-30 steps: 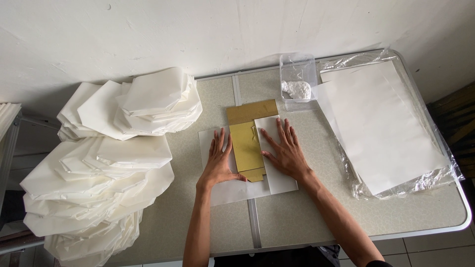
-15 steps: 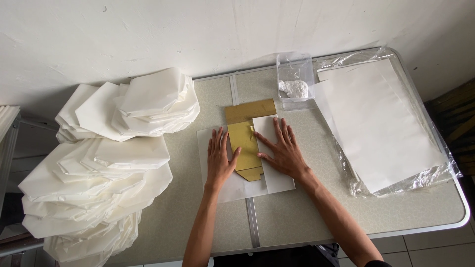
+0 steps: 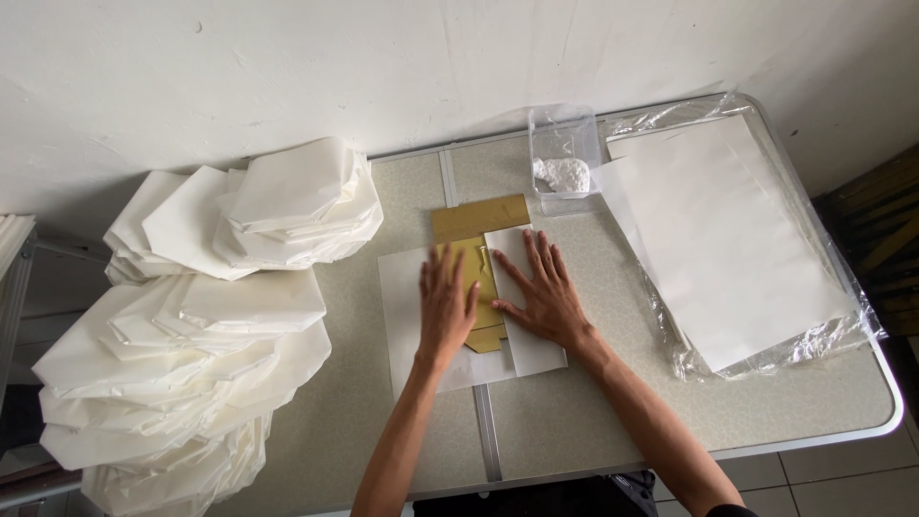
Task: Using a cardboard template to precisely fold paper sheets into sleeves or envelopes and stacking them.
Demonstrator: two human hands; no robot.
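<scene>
A white paper sheet [image 3: 402, 316] lies in the middle of the table with a flat gold card template [image 3: 474, 218] on top of it. The right side of the sheet [image 3: 536, 349] is folded over the gold card. My right hand [image 3: 543, 295] lies flat on that folded flap, fingers spread. My left hand [image 3: 447, 304] rests flat on the left edge of the gold card and the sheet beside it, fingers pointing away from me. Neither hand grips anything.
Big stacks of folded white paper [image 3: 191, 335] fill the table's left side and hang over its edge. A stack of flat white sheets in clear plastic wrap [image 3: 737, 239] lies on the right. A small clear box with something white inside [image 3: 563, 163] stands at the back.
My left hand has slid to the right onto the gold card, closer to my right hand. My right hand has stayed pressed on the folded flap.
</scene>
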